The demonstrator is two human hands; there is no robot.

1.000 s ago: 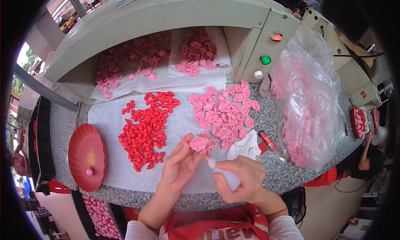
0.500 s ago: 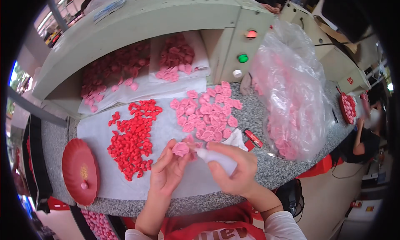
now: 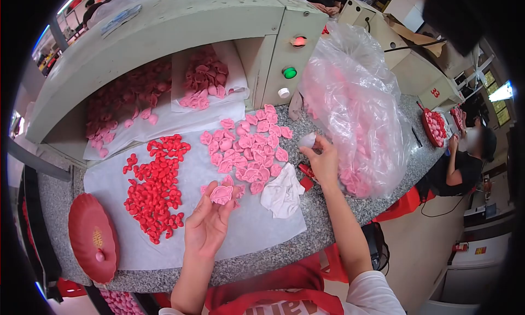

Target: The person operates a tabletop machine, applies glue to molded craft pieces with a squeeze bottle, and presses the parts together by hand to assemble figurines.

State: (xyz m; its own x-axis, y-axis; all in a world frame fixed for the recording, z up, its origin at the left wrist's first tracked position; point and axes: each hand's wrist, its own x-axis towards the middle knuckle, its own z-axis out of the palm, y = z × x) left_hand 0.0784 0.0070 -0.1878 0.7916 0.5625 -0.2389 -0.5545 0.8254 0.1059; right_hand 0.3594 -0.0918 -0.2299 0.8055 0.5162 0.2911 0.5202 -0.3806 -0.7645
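Observation:
My left hand (image 3: 205, 230) pinches a small pink cupped piece (image 3: 222, 195) with a moulded face, held above the white sheet (image 3: 257, 227). My right hand (image 3: 326, 164) is off to the right, its fingers closed around a small whitish squeeze bottle (image 3: 307, 140), partly hidden by the fingers. Many similar pink shell-like pieces (image 3: 246, 148) lie in a loose heap beyond my left hand. Left of them spread small glossy red pieces (image 3: 156, 189). A crumpled white cloth (image 3: 283, 192) rests between my hands, near a red packet (image 3: 306, 170) below the bottle.
A pale green arched machine (image 3: 180, 28) stands behind, with pink pieces inside its opening. To the right is a clear plastic bag (image 3: 355, 112) of pink pieces. A red scalloped dish (image 3: 90, 216) sits at left. A co-worker (image 3: 465, 162) is at far right.
My right hand has moved away from the pink piece, up and to the right, taking the bottle along. The white cloth is now uncovered. My left hand keeps its pinch; the view has shifted.

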